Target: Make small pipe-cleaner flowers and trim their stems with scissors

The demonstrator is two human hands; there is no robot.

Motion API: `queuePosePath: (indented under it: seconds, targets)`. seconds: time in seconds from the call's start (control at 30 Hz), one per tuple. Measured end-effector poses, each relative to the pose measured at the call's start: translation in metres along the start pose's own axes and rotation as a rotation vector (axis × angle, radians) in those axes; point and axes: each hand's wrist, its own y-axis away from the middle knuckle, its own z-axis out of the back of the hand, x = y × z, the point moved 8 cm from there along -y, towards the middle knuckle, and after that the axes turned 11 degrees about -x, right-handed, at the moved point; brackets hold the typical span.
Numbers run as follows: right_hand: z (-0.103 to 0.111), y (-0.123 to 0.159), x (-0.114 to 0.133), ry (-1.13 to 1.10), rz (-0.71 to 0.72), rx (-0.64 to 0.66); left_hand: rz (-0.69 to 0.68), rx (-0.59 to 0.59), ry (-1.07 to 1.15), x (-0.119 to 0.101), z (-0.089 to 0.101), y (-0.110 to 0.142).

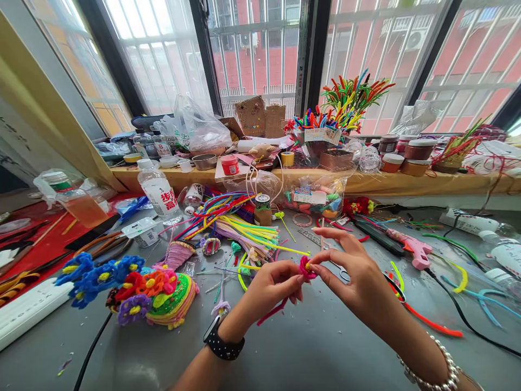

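Over the grey table, my left hand [273, 283] is closed in a pinch on a small magenta pipe-cleaner flower [305, 270] with a yellow centre. My right hand [353, 272] grips the flower's other side between thumb and index finger, its remaining fingers raised and spread. Below my left hand hangs a dark pink pipe-cleaner end [272, 312]; whether it joins the flower is hidden. Behind my hands lie scissors [344, 274], partly covered by my right fingers. A pile of loose pipe cleaners [248, 231] sits beyond my left hand.
Finished pipe-cleaner flowers [103, 276] stand at left beside a white power strip [35, 309]. A pink glue gun [417, 248] with a black cord lies at right. Farther back are a water bottle [158, 193], a small can [262, 210] and a crowded window ledge [195, 176].
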Motion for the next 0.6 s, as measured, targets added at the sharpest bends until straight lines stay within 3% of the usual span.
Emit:
queuePosePath:
  seconds: [0.47,0.6]
  targets:
    - [-0.0037,0.0011,-0.0012,-0.020,-0.019,0.033,-0.015,-0.002,-0.035,0.0003,0.0003,-0.0008]
    - [0.0026,-0.0009,-0.0064,-0.057,-0.053,-0.020,-0.019,-0.024,-0.044,-0.0006,0.0023,-0.0014]
